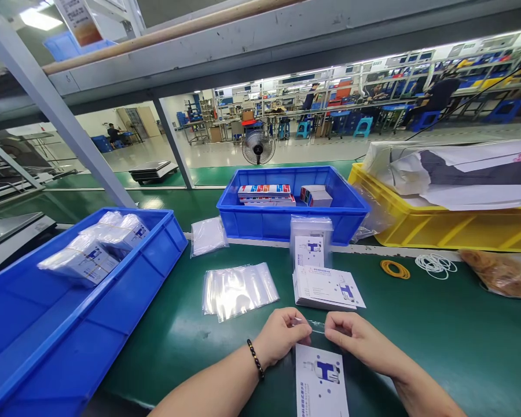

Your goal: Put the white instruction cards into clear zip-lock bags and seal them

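My left hand [282, 337] and my right hand [359, 337] pinch the top edge of a clear plastic bag [316, 326] from either side, fingers closed. Below them a white printed leaflet [322, 379] with a blue bottle picture lies upright in view, apparently inside the bag. Just beyond the hands sits a stack of the same leaflets [327, 288]. Behind that stack is a pile of bagged leaflets [310, 243]. Left of it, flat clear bags [241, 291] are fanned out on the green table [173, 330], with another bundle of bags [209, 236] farther back.
A blue bin [286, 223] with printed boxes stands at the back. At left, another blue bin [125, 324] holds banded leaflet packs [87, 255]. Yellow rubber bands [395, 269], white bands [435, 266], a bag of brown bands [501, 271] and a yellow crate [455, 229] are at right.
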Demonstrator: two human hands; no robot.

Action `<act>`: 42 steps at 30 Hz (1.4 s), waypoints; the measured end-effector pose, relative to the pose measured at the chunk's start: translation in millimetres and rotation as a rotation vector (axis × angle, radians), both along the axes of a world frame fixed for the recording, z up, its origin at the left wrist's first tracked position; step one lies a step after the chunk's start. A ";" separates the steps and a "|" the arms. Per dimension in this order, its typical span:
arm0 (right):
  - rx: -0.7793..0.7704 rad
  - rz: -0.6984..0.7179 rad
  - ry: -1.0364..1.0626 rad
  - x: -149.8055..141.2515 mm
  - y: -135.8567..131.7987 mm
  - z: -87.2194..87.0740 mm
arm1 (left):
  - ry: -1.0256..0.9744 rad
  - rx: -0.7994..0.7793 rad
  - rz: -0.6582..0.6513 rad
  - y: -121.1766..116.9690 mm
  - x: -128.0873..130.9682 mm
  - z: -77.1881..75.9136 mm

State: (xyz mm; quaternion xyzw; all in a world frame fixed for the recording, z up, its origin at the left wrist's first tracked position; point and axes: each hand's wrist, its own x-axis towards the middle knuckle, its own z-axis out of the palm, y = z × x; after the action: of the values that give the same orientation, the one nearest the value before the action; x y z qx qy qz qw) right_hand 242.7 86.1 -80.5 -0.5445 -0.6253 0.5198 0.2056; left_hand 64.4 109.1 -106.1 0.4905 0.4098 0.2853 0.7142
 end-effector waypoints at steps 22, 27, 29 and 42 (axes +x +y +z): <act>0.111 0.075 -0.077 2.8 0.7 2.4 | 0.021 0.021 0.017 1.2 -0.9 -2.2; 0.056 0.111 -0.084 3.8 0.2 7.2 | 0.053 0.090 0.027 2.0 -1.0 -6.6; 0.086 0.095 -0.101 4.1 0.4 6.2 | 0.053 0.099 0.026 2.2 -1.2 -5.8; 0.163 0.113 -0.164 -1.6 -0.4 5.5 | 0.104 0.136 0.030 1.7 -2.2 -1.6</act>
State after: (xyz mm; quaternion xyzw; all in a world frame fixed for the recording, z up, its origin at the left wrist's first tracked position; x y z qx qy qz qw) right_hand 241.1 85.8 -75.0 -0.5306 -0.7099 0.4316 0.1677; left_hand 62.2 110.7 -107.7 0.5456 0.4334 0.2975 0.6527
